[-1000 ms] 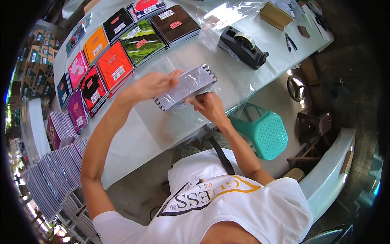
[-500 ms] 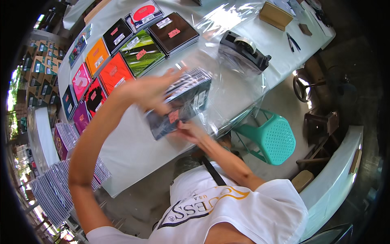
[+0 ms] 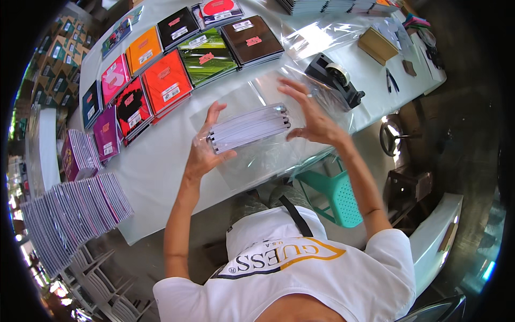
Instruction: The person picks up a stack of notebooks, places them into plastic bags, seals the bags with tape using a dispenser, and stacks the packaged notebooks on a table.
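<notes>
A stack of spiral notebooks (image 3: 249, 127) stands with its page edges turned up, on a clear plastic sheet (image 3: 236, 172) spread over the table. My left hand (image 3: 203, 153) is at the stack's left end, thumb and fingers spread apart; whether the palm presses against it I cannot tell. Off the stack's right end, my right hand (image 3: 316, 121) has its fingers spread and holds nothing. Beyond that hand sits a black tape dispenser (image 3: 335, 80) with a roll of clear tape, partly on crumpled plastic film.
Piles of colourful notebooks, including a red one (image 3: 166, 80) and a green one (image 3: 207, 56), line the far left of the white table (image 3: 155, 198). Tall notebook stacks (image 3: 75, 220) stand at its left edge. A teal stool (image 3: 343, 201) is at right; pliers (image 3: 391, 80) lie far right.
The notebook stack, tilted in both hands with a dark cover showing, now rests on the plastic with page edges up. My left hand moved to its left end; my right hand moved up and opened.
</notes>
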Motion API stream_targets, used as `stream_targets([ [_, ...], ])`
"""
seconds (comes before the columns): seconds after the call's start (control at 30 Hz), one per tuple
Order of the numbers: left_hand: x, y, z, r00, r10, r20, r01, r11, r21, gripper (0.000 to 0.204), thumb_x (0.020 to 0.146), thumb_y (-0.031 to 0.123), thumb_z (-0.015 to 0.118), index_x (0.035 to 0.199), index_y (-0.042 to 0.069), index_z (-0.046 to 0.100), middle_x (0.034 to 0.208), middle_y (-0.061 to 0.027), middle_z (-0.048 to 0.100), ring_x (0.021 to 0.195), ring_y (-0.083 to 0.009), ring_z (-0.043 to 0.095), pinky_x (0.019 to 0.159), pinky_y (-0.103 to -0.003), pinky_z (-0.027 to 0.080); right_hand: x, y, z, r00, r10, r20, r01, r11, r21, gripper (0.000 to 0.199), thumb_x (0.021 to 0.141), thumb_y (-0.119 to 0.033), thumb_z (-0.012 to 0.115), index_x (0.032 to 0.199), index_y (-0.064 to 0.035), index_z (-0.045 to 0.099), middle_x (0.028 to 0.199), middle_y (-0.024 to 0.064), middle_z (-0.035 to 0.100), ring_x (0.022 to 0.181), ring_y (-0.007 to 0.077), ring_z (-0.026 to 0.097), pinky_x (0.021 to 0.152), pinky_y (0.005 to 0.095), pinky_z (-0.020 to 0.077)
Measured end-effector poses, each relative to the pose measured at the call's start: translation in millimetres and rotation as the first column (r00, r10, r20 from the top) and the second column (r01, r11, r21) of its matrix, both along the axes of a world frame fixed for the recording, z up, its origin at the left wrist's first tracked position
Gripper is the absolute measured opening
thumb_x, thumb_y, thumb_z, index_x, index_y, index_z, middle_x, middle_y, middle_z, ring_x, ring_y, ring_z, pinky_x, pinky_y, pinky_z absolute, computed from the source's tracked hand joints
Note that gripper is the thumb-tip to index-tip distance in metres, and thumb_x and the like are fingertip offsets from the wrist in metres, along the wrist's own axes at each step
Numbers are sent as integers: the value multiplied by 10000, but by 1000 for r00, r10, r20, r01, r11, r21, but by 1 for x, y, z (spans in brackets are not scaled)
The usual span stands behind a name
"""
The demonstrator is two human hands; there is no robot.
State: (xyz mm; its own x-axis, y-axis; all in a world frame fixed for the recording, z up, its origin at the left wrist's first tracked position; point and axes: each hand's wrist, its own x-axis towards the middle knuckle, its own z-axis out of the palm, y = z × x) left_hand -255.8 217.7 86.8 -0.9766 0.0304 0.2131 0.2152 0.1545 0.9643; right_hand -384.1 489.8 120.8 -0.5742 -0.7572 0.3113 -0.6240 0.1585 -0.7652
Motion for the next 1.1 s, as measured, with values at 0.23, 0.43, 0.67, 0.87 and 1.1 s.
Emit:
stream_targets([
  [0.23, 0, 2, 99, 895, 421, -146, -234, 723, 651, 713, 961, 504, 456, 1484, 54, 275, 1418, -194, 452, 1321, -313, 435, 1121, -432, 281, -17, -3, 128, 929, 303, -214, -283, 952, 118, 150, 702, -120, 776, 732, -65, 641, 1371, 78, 494, 1283, 299, 443, 1060, 447, 359],
  [0.43, 11, -2, 89, 962, 226, 155, -206, 969, -140, 647, 969, 72, 511, 1521, 152, 183, 1391, -211, 482, 1207, -267, 558, 964, -336, 460, 6, -83, 99, 914, 224, -339, -80, 917, 391, 496, 777, -158, 718, 1231, -124, 522, 903, 122, 653, 861, 309, 635, 763, 419, 493],
  [0.67, 16, 11, 134, 881, 474, 3, -469, 873, -131, 572, 907, -103, 452, 1442, 91, 393, 1346, -168, 544, 1177, -232, 583, 930, -268, 464, -13, -70, 129, 825, 48, -564, 10, 995, 99, 582, 760, -131, 739, 1278, -148, 472, 887, 136, 653, 975, 333, 621, 831, 430, 482],
  [0.87, 42, -10, 124, 862, 500, -82, -502, 865, 0, 515, 912, -32, 544, 1410, 34, 429, 1472, -136, 409, 1372, -215, 364, 1106, -347, 283, -18, -40, 137, 975, -11, -224, 95, 926, 366, 436, 795, 41, 546, 1202, -109, 505, 816, 100, 599, 789, 274, 601, 722, 391, 474],
  [1.1, 84, -15, 8, 904, 426, -42, -409, 889, 207, 491, 812, 26, 719, 1273, 146, 600, 1549, -133, 257, 1395, -264, 325, 1113, -424, 297, 23, -65, 137, 888, 283, -361, -212, 951, 225, 474, 678, -299, 815, 1067, -118, 616, 1264, 66, 518, 1231, 246, 451, 1009, 409, 374],
])
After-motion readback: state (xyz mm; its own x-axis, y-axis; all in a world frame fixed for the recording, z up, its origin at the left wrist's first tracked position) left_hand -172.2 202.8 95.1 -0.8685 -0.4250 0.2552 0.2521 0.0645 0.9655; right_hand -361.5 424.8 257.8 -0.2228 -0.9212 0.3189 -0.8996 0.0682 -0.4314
